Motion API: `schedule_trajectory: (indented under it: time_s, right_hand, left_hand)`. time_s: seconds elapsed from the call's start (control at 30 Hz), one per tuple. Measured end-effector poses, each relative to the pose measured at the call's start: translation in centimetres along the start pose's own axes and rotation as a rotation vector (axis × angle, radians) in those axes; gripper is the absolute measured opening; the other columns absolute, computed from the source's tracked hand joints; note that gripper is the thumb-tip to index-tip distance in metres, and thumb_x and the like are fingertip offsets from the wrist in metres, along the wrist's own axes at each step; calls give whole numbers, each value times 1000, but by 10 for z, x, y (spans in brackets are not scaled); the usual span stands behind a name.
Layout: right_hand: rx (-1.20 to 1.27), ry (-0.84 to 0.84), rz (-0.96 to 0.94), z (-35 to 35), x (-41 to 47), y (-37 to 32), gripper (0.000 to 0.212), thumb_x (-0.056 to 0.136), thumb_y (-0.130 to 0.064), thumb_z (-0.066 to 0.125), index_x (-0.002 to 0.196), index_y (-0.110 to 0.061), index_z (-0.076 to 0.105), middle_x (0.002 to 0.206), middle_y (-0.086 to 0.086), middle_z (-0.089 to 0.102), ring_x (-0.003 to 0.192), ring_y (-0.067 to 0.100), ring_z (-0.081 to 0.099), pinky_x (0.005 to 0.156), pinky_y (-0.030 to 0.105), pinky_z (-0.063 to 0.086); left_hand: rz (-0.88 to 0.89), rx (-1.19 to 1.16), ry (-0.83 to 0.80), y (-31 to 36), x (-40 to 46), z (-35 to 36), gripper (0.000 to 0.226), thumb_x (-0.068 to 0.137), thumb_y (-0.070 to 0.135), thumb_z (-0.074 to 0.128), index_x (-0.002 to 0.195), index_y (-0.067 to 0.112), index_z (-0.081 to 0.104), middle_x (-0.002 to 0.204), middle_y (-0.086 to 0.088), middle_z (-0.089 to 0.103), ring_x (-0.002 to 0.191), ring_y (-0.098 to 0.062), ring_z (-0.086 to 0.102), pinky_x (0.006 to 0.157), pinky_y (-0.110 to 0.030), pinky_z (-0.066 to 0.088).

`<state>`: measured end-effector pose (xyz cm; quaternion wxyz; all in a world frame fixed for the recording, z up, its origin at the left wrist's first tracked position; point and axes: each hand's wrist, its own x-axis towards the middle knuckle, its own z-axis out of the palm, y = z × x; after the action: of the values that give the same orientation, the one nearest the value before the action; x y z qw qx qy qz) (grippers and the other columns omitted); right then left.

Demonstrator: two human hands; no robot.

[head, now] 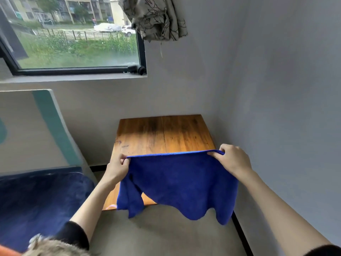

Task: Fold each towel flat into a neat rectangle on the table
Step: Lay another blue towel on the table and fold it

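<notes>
A blue towel [180, 183] hangs spread in the air over the near part of a small wooden table [162, 135]. My left hand [118, 168] pinches its upper left corner. My right hand [230, 159] pinches its upper right corner. The top edge is stretched almost straight between them. The lower edge droops unevenly past the table's front edge, with a fold hanging at the lower left. The far half of the table top is bare wood.
The table stands in a corner, with grey walls behind and to the right. A blue padded seat [36, 204] with a white and teal back is on the left. A window [73, 34] and a bunched curtain [155, 17] are above. The floor [162, 233] in front is grey.
</notes>
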<state>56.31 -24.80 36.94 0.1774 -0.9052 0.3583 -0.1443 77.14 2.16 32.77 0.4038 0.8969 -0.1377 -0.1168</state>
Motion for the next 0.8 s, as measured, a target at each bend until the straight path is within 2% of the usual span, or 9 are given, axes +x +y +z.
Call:
schedule_trajectory:
  time_s: [0.13,0.27,0.4,0.47,0.57,0.63,0.7,0.8]
  right_hand:
    - [30,-103,11,31,59,13,22,92,-32,54,78,-16,59,78,4,64,69,18,54,53,23,35]
    - [-9,-174,7,60,131,21,16,92,-16,49,92,-12,65,90,3,64,76,16,51,53,19,32]
    - [-1,-246,17,100,208,27,17,91,-13,49,94,-9,66,97,8,67,82,21,54,67,25,38]
    - [4,-267,26,122,246,33,16,91,-14,51,92,-9,66,97,10,67,81,21,54,67,26,39]
    - [8,-311,42,155,303,43,17,93,-15,50,93,-10,66,100,11,67,89,26,58,71,27,42]
    - [-7,-326,47,174,337,46,21,95,-14,46,101,-10,65,108,11,65,97,27,58,80,32,47]
    - [-21,-298,46,189,362,46,25,96,-13,44,112,-9,63,116,13,60,106,30,55,90,36,45]
    - [11,-279,38,210,376,45,29,96,-14,46,122,-8,58,121,15,58,112,33,52,93,38,42]
  left_hand:
    - [82,152,-29,-1,57,14,20,95,23,48,88,7,59,94,-11,61,89,-27,54,69,-30,33]
    - [93,235,-38,-3,119,36,16,92,8,49,95,6,65,121,-16,55,106,-30,51,82,-29,36]
    - [38,289,-21,-2,184,62,21,90,1,48,95,7,67,109,-14,63,96,-27,53,77,-27,37]
    - [-13,303,-17,-1,220,78,22,90,3,48,97,9,68,107,-13,65,98,-27,55,78,-28,39]
    - [-82,317,10,4,270,102,23,90,5,48,100,10,68,110,-13,65,100,-29,56,79,-30,41]
    - [-105,330,36,10,301,116,28,89,4,44,103,12,67,112,-12,64,103,-29,57,82,-32,43]
    - [-87,316,49,14,328,130,32,89,2,41,111,12,63,113,-12,63,105,-27,57,88,-33,42]
    - [-81,312,-10,9,350,147,31,90,6,44,116,12,60,113,-11,62,105,-26,58,90,-33,43]
